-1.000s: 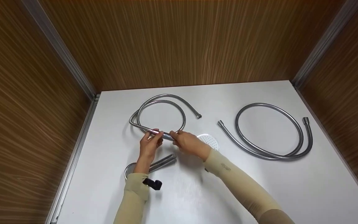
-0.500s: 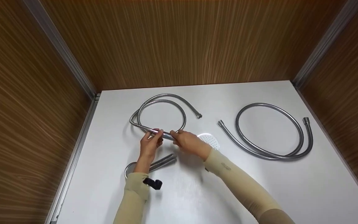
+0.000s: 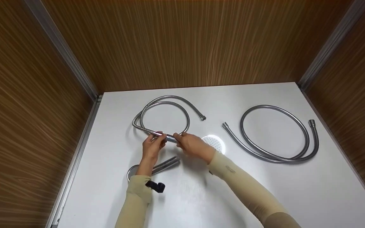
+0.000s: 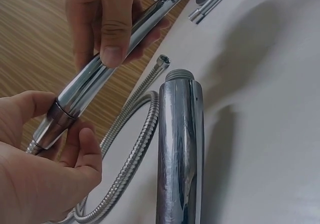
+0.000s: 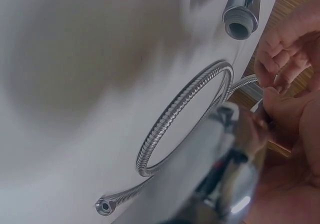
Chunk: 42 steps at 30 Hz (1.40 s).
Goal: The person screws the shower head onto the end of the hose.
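Note:
My left hand (image 3: 152,147) pinches the tapered end nut (image 4: 52,126) of a ribbed metal shower hose (image 3: 187,118) between thumb and fingers. The nut sits against the end of a chrome shower head handle (image 4: 90,84), in line with it. My right hand (image 3: 195,145) grips that handle, and the white perforated face of the shower head (image 3: 213,143) shows beyond it, partly covered by the hand. In the right wrist view the shower head's chrome back (image 5: 210,174) is large and blurred. The hose's other end (image 3: 202,118) lies loose on the table.
A second shower head (image 3: 166,164) lies below the left forearm, its threaded end (image 4: 180,75) bare and its head partly hidden. On the right, a smoother grey hose (image 3: 306,136) is coiled on the white table (image 3: 201,202). Wood-grain panels (image 3: 182,44) enclose the back and sides.
The shower head's face has tilted slightly and looks brighter. Both hands keep nearly the same place and hold, and the things on the table stay put.

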Available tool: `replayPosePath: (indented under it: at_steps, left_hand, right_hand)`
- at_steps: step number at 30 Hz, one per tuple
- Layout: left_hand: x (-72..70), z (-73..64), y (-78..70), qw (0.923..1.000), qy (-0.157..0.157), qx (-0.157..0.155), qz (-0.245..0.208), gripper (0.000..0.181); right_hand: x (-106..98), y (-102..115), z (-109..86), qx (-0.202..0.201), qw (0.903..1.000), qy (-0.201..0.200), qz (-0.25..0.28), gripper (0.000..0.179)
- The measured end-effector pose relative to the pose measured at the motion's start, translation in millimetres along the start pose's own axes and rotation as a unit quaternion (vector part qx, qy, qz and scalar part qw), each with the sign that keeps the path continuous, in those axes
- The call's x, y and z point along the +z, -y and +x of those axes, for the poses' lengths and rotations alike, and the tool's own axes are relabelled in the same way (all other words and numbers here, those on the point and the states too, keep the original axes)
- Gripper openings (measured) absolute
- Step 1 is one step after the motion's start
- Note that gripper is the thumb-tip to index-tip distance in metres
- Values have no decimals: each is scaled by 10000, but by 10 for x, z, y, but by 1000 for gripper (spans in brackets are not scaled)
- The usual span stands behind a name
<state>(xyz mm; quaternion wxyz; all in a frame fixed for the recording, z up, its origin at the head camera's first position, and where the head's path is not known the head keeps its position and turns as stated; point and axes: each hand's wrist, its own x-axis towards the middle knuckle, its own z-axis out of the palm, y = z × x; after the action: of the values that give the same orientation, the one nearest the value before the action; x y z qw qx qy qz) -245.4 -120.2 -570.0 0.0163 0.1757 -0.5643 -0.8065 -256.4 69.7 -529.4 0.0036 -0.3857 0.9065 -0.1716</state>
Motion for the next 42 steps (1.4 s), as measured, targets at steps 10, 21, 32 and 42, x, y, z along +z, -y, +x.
replayPosePath:
  at_steps: [10,21,32,42]
  left_hand:
    - [3,-1,9,9999,3,-111,-54,16]
    - [-9,-11,7,9999,39,-78,-112,22]
    - [-23,-18,27,9999,-21,-111,19,13]
    - [-13,-28,25,9999,68,-115,-11,30]
  right_hand:
    - [7,-6,3,-22,10000,13,5,20]
    - [15,24,12,181,9997,183,29,19]
    - [23,12,0,130,9998,119,14,23]
    - [23,-3,-14,159,9997,155,44,24]
